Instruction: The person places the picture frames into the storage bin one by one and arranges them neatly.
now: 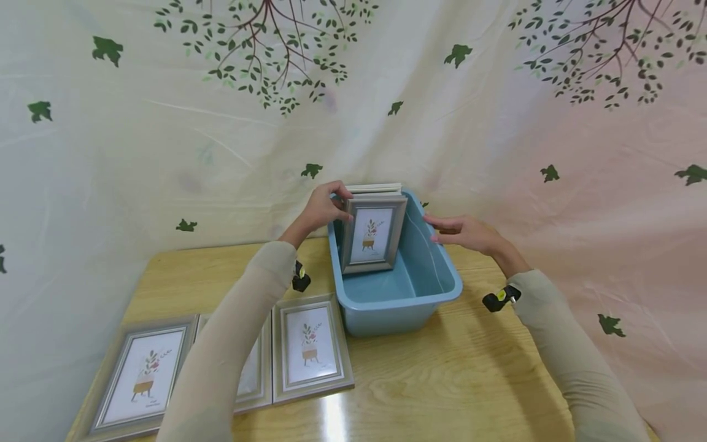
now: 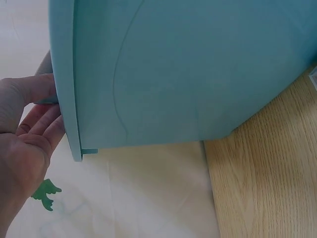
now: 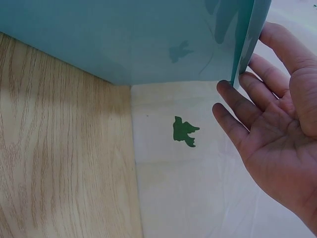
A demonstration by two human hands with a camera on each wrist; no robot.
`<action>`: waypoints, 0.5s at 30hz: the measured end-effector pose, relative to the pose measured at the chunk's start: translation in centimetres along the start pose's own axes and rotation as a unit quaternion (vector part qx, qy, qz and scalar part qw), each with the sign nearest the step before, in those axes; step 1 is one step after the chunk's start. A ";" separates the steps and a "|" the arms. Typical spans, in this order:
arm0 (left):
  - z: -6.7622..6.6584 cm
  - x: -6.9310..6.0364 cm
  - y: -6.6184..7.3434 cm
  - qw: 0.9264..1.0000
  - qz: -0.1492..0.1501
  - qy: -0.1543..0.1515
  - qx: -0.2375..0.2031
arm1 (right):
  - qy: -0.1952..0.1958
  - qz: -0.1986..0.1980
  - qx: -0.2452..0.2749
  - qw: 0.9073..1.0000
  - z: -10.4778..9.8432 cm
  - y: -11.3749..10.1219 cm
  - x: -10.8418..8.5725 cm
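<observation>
Left hand (image 1: 326, 207) pinching a picture frame (image 1: 373, 235) in a blue bin (image 1: 386, 318).
Thumb and fingers are clamped on the frame's upper left edge, with the frame hanging below and right of that grip, on end; pale frame edges (image 1: 375, 189) show just behind it. Across the bin from the grip, the right hand (image 1: 466, 234) touches the far rim, fingers apart and extended (nothing pinched). Nearer the person than the grip, three flat frames (image 1: 312, 347) lie on the wooden table (image 1: 442, 380).
</observation>
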State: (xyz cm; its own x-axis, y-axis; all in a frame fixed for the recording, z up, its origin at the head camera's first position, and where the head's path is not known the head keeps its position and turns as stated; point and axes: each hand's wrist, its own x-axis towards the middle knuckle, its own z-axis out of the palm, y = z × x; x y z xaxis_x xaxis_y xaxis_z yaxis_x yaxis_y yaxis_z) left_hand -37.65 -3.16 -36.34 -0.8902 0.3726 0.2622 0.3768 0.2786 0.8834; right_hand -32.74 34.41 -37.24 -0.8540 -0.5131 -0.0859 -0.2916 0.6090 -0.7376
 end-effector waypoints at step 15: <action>-0.3 0.2 0.4 0.999 -0.006 -0.021 0.031 | 0.001 -0.004 0.004 1.000 -0.1 0.2 0.1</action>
State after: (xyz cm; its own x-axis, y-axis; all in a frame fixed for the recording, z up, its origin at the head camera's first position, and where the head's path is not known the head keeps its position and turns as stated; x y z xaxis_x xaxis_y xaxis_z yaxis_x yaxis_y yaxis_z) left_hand -37.80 -3.22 -35.84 -0.8838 0.4054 0.2336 0.3823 0.3377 0.8601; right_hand -32.98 34.54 -37.36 -0.8522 -0.5173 -0.0788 -0.2951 0.5995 -0.7440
